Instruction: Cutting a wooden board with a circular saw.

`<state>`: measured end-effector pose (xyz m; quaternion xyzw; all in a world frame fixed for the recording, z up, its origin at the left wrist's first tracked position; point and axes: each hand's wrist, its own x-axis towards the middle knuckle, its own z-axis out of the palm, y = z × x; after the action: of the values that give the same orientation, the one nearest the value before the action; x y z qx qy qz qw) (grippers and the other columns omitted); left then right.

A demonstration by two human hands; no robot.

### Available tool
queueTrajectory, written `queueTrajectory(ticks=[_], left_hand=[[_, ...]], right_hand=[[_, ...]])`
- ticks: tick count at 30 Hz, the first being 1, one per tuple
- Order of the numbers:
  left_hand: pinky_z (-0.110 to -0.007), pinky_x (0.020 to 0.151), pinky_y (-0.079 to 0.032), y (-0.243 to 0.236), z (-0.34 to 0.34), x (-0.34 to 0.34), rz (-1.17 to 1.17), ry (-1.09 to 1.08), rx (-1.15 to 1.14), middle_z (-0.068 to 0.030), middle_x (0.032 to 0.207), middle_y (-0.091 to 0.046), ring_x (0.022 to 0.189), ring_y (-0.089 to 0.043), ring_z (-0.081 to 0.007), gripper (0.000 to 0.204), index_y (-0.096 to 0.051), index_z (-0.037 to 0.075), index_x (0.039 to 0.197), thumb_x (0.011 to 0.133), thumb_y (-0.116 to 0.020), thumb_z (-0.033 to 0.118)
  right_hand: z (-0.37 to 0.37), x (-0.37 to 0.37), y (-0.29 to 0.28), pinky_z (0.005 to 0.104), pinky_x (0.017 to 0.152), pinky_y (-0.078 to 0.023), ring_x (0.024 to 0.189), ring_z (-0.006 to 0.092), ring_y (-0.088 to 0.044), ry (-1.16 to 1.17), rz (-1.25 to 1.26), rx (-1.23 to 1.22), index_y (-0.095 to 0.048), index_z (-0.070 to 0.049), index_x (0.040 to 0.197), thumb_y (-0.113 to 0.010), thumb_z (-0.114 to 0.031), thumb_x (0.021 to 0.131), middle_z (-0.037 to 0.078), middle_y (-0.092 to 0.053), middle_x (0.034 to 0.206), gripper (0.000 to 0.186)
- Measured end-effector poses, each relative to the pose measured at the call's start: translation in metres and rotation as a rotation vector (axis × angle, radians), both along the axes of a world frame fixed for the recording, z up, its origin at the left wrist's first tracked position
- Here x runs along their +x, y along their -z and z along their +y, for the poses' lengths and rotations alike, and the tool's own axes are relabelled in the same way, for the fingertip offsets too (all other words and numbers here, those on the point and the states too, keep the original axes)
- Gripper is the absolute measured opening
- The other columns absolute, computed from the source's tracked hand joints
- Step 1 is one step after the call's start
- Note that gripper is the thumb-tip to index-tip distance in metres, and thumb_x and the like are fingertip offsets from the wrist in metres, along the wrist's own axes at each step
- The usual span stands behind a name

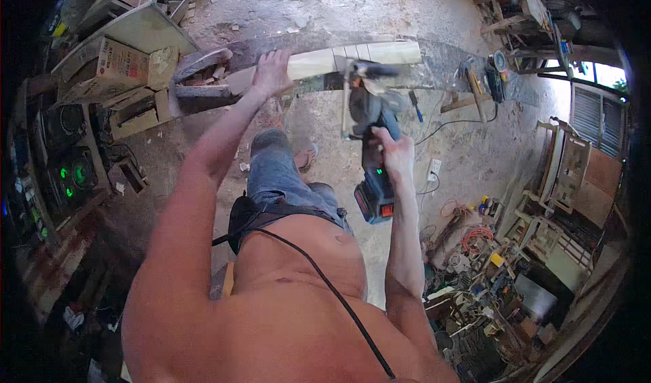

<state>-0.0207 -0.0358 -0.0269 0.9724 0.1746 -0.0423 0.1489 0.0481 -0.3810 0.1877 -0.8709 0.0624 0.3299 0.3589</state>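
Head view, positions taken from its middle. A pale wooden board (312, 63) lies from 11 to 1 o'clock, across a dark plank surface (447, 71). Several dark lines run across the board at 12 o'clock.

The left hand (272, 74), at 11 o'clock, holds the board near its left end, fingers laid over the wood towards the far edge; the thumb cannot be made out. The right hand (397, 154), at 2 o'clock, is closed around the grip of a cordless saw (373, 122). The saw's front end points up to the board and is blurred; whether the blade touches the wood cannot be told. Its battery (369, 203) hangs at the lower end, at 4 o'clock.

A blue-handled screwdriver (417, 108) lies just beside the saw, towards 2 o'clock. Farther out at 2 o'clock is a grinder (498, 78) with a dark cord. A white socket (434, 169) sits at 3 o'clock on the floor. An orange cable (477, 236) lies coiled at 4 o'clock among mixed clutter. A cardboard box (121, 64) stands at 10 o'clock; green lights (80, 175) glow at 9 o'clock.
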Motion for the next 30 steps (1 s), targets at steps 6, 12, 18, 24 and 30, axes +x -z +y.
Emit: queueTrajectory(ticks=[6,12,18,24,30], left_hand=[[-0.050,0.100,-0.048,-0.002,0.003,-0.026,-0.311,-0.049,0.091,-0.0131,0.124,-0.067,0.120,-0.065,-0.0308,0.082,-0.061,0.009,0.129,0.072,-0.092,0.059],[-0.051,0.102,-0.049,-0.005,0.005,-0.030,-0.130,-0.105,-0.056,-0.0144,0.120,-0.068,0.119,-0.067,-0.0345,0.075,-0.062,0.008,0.126,0.077,-0.090,0.056],[-0.050,0.096,-0.050,0.004,0.008,-0.036,-0.228,-0.085,-0.016,-0.0099,0.115,-0.068,0.114,-0.068,-0.0300,0.076,-0.063,0.010,0.122,0.069,-0.092,0.055],[-0.048,0.094,-0.050,0.010,0.008,-0.034,-0.231,-0.057,0.039,-0.0123,0.113,-0.070,0.111,-0.069,-0.0314,0.076,-0.062,0.009,0.121,0.075,-0.089,0.063],[-0.048,0.092,-0.050,0.018,0.009,-0.034,-0.294,-0.065,0.044,-0.0117,0.111,-0.070,0.109,-0.070,-0.0309,0.076,-0.063,0.009,0.120,0.074,-0.089,0.063]], right_hand=[[0.040,0.022,0.055,0.0403,0.056,-0.048,0.053,0.0207,-0.063,-0.234,-0.125,-0.032,-0.073,0.007,0.069,-0.079,-0.043,0.087,0.011,-0.061,0.055,0.054],[0.053,0.025,0.071,0.0413,0.057,-0.047,0.053,0.0226,-0.061,-0.223,-0.077,-0.102,-0.070,0.007,0.066,-0.079,-0.044,0.085,0.012,-0.061,0.055,0.055],[0.066,0.021,0.062,0.0433,0.062,-0.051,0.059,0.0264,-0.066,-0.234,-0.062,-0.087,-0.070,0.010,0.071,-0.077,-0.045,0.083,0.017,-0.064,0.059,0.056],[0.080,0.022,0.058,0.0468,0.074,-0.055,0.075,0.0384,-0.075,-0.281,-0.116,-0.146,-0.076,0.009,0.088,-0.072,-0.047,0.084,0.028,-0.071,0.074,0.057],[0.088,0.036,0.059,0.0479,0.079,-0.058,0.084,0.0437,-0.078,-0.319,-0.115,-0.168,-0.077,0.010,0.092,-0.072,-0.049,0.084,0.033,-0.073,0.082,0.059]])
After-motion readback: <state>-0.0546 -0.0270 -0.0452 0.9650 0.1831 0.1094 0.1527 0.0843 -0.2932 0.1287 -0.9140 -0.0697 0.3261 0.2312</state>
